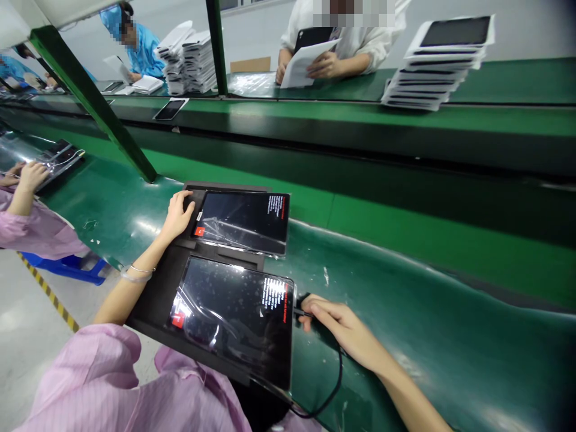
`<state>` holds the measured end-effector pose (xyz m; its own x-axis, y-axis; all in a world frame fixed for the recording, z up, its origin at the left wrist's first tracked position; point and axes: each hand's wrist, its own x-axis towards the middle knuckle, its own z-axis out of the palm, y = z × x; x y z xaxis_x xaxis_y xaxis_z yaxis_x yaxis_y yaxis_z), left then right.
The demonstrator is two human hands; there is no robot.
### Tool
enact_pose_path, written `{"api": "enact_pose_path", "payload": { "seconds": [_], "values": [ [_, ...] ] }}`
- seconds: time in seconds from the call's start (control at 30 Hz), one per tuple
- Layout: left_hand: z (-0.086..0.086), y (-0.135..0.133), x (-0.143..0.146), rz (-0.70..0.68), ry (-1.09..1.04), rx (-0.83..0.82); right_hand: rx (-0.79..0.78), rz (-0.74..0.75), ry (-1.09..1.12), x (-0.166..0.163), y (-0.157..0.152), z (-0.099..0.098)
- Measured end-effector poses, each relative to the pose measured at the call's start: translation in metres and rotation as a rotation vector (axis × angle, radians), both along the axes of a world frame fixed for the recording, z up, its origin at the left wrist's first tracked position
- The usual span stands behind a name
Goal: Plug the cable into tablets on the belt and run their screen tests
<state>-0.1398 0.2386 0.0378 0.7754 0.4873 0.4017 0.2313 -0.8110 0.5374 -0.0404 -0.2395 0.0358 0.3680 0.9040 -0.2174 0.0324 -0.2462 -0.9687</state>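
Observation:
Two tablets lie side by side on a black foam tray [155, 300], the near tablet [229, 327] and the far tablet [245, 219]. Clear film covers both dark screens, which show small white and red text and a red label. My left hand [179, 215] rests on the tray's left part beside the far tablet, thumb and fingers apart, holding nothing. At the near tablet's right edge, my right hand [335, 321] pinches the plug of a black charging cable [338, 375]. The plug meets the edge; whether it is fully inserted I cannot tell. The cable loops down below that hand.
A green bench [405, 312] runs along the line, with a slanted green post [94, 108] at left. Across stand stacked tablets in white sleeves [436, 72] and a paper pile [191, 60]. Co-workers sit opposite; a pink-sleeved co-worker's hand [33, 175] is at left.

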Motion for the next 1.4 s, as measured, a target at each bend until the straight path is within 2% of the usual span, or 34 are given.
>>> {"api": "enact_pose_path", "payload": {
  "seconds": [1.4],
  "values": [
    [0.0086,-0.0044,-0.0005,0.009,0.044,-0.010,-0.014,0.003,-0.010,0.0000,0.0007,0.0031]
  ]
}}
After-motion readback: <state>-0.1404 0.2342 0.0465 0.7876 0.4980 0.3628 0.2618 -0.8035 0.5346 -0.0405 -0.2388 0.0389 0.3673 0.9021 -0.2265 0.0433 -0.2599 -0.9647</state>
